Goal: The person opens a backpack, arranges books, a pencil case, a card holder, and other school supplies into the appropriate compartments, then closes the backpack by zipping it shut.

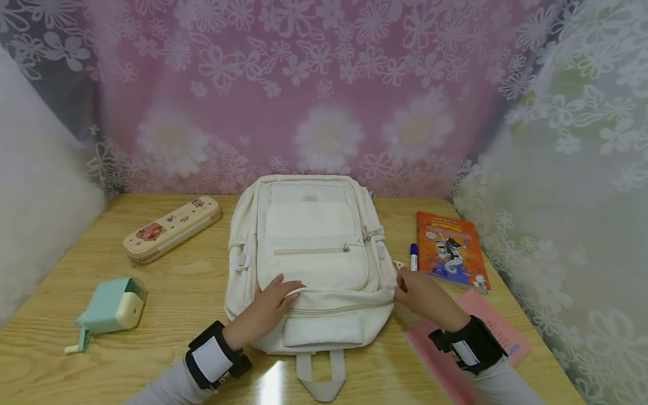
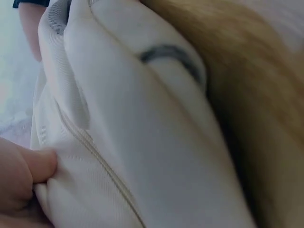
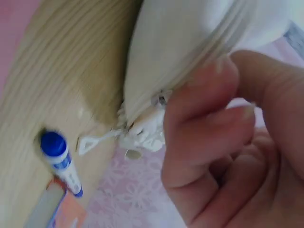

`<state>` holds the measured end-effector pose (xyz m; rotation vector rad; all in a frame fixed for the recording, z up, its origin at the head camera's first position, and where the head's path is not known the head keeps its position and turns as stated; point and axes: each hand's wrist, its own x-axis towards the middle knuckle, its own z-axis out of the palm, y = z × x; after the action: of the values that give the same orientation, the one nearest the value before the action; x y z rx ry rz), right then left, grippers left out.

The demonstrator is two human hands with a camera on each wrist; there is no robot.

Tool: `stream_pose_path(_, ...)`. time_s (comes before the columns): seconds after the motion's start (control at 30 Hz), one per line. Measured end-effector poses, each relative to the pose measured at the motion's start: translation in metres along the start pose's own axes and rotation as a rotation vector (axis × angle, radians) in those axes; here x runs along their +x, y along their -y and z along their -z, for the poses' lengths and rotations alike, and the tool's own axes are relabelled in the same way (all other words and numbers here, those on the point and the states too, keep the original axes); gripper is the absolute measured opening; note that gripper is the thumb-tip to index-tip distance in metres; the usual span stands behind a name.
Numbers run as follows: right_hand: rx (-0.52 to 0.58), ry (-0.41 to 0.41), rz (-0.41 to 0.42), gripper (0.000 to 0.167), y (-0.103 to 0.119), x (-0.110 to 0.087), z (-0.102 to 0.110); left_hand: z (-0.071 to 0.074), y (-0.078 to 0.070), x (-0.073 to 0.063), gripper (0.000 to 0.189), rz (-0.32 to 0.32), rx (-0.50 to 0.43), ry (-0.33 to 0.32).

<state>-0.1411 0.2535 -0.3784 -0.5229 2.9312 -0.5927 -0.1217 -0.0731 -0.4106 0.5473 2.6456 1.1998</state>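
A cream backpack (image 1: 314, 270) lies on its back on the table, its grey top handle (image 1: 321, 388) toward me. My left hand (image 1: 268, 309) grips a fold of its fabric near the top, the thumb (image 2: 45, 164) pressing on the cloth beside a zipper line (image 2: 107, 166). At the right edge of the backpack, my right hand (image 1: 422, 295) has curled fingers, thumb and forefinger pinching at the end of the zipper (image 1: 344, 308). Any pull between those fingertips is hidden. A small white charm (image 3: 147, 137) with a loop dangles from the bag just beyond the right hand.
Left of the bag are a cream pencil case (image 1: 172, 228) and a mint pencil sharpener (image 1: 111, 306) with a crank. To the right lie a blue-capped marker (image 1: 414, 259), an orange book (image 1: 450, 247) and a pink booklet (image 1: 493, 326), partly under the right forearm.
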Motion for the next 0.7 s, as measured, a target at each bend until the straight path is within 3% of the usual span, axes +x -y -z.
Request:
stream_pose_path(0.2, 0.187, 0.011, 0.028, 0.012, 0.011, -0.013, 0.009, -0.001, 0.002, 0.002, 0.036, 0.009, -0.014, -0.026)
stream_pose_path(0.33, 0.209, 0.009, 0.171, 0.010, 0.030, -0.021, 0.009, -0.002, 0.002, 0.003, 0.037, 0.026, -0.019, -0.033)
stream_pose_path(0.57, 0.095, 0.051, 0.377, 0.010, 0.090, -0.005, -0.017, -0.004, -0.001, 0.003, 0.036, 0.052, -0.032, -0.032)
stream_pose_path(0.7, 0.001, 0.088, 0.500, 0.011, 0.124, 0.014, -0.040, -0.006, -0.003, 0.003, 0.036, 0.018, -0.066, -0.002)
